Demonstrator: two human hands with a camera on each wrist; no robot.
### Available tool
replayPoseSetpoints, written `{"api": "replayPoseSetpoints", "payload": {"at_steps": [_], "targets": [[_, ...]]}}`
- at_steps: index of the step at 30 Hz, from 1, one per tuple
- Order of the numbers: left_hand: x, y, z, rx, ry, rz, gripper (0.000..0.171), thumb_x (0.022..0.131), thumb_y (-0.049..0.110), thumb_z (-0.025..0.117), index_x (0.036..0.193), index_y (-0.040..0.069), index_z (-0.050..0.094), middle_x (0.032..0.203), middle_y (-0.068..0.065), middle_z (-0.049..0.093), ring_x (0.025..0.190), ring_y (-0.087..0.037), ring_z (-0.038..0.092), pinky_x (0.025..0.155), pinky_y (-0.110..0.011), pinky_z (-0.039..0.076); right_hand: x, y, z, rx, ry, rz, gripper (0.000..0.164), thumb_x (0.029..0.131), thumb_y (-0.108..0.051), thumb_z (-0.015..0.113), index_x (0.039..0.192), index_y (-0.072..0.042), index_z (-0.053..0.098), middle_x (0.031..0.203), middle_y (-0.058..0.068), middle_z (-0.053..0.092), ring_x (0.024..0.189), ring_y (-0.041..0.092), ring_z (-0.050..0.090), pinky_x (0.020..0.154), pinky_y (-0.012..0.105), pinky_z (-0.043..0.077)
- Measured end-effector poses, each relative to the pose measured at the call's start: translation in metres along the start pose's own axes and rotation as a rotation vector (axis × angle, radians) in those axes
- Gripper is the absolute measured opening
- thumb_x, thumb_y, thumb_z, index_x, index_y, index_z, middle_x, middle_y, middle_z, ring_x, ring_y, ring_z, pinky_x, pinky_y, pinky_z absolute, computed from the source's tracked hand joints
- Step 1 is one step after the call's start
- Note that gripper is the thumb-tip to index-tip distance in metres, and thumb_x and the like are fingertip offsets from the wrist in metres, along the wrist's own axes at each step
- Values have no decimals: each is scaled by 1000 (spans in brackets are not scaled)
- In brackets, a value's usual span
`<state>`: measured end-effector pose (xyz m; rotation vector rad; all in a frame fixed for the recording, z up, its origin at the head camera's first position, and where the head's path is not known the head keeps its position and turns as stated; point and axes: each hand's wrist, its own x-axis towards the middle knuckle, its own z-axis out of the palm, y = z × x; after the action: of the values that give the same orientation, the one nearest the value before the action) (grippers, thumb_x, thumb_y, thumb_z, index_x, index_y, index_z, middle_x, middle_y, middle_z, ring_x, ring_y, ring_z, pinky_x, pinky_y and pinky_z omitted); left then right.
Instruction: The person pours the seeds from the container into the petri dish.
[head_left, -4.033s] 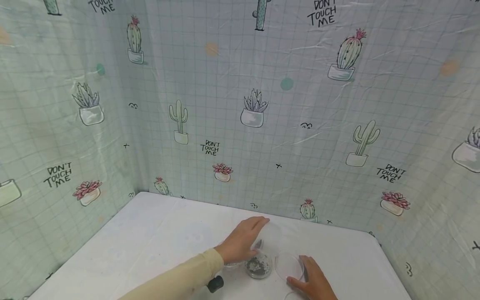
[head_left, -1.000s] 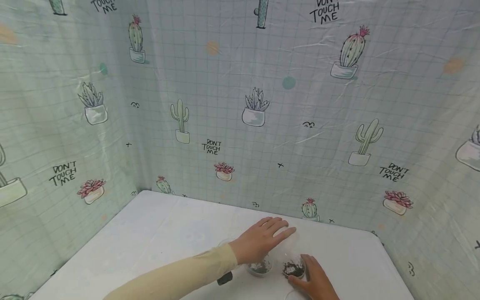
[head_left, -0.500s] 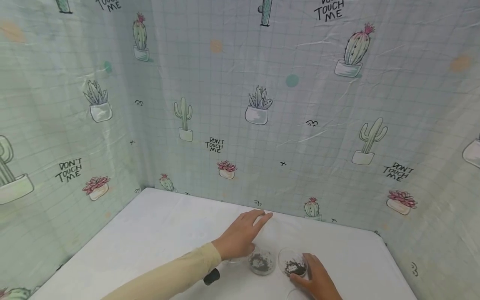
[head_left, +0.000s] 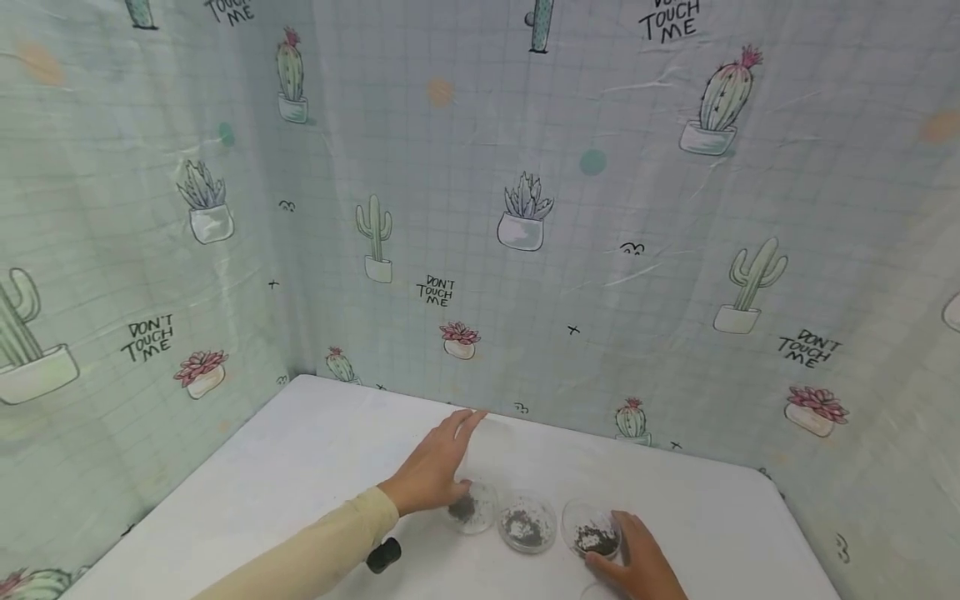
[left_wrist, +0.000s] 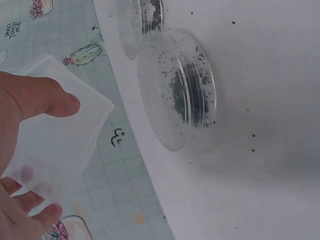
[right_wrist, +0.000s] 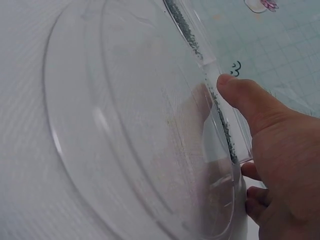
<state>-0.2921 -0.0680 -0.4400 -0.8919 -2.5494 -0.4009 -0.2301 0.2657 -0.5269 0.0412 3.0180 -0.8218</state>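
Note:
My left hand [head_left: 423, 473] grips a clear, box-like plastic container [left_wrist: 70, 142], thumb on one side and fingers on the other. It is held above the table beside the left petri dish [head_left: 482, 507], which contains dark granules. My right hand [head_left: 639, 558] holds the edge of the right petri dish [head_left: 581, 515], with dark and whitish granules in it, between thumb and fingers. Between these stands the middle petri dish [head_left: 527, 543], with similar granules. In the head view the container is barely visible.
A clear round dish or lid [right_wrist: 135, 130] lies in front of the right hand, mostly below the head view. Small dark grains dot the white table [left_wrist: 265, 190]. A cactus-print sheet [head_left: 480, 317] hangs behind and along the sides.
Four seconds ago the right dish showed no granules; now it does. My left hand has moved left from above the right dish, past the middle one, while my right hand has stayed put.

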Motion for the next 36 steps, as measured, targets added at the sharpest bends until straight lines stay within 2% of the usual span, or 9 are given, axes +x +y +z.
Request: {"api": "replayPoseSetpoints", "payload": {"at_steps": [6,14,20,27,36], "targets": [[-12,-16,-5,-23,32,-83,103,62,27,81,144,15,20,136,-3,37,119,-16,47,95,-38,46,0,0,-2,-2,-20,6,102,62,-64,68,132,4,40,133,26,42,124,45,38,102,57,34],[-31,-35,-1,-108,61,-228,106,61,23,83,145,15,20,137,-4,36,116,-21,51,96,-41,46,-2,1,-5,9,-52,-14,96,66,-59,69,132,4,40,132,26,43,123,46,38,99,58,37],[-41,-45,1,-122,76,-270,105,59,22,84,143,12,22,135,-7,37,118,-25,50,97,-40,46,-3,-2,-2,23,-60,13,98,64,-59,70,132,5,40,133,26,42,124,47,37,101,58,35],[-50,-52,5,-155,48,-347,108,60,22,84,145,10,18,132,-11,38,114,-25,52,94,-38,49,-2,-1,-1,-21,-47,-10,96,65,-58,70,130,7,41,131,27,43,122,47,39,100,57,37],[-53,-62,15,-197,-18,-418,109,61,23,83,146,11,16,129,-14,38,104,-25,56,88,-40,51,1,-2,-2,-12,-49,-7,95,67,-58,69,131,6,40,132,27,42,123,48,38,100,58,36]]}}
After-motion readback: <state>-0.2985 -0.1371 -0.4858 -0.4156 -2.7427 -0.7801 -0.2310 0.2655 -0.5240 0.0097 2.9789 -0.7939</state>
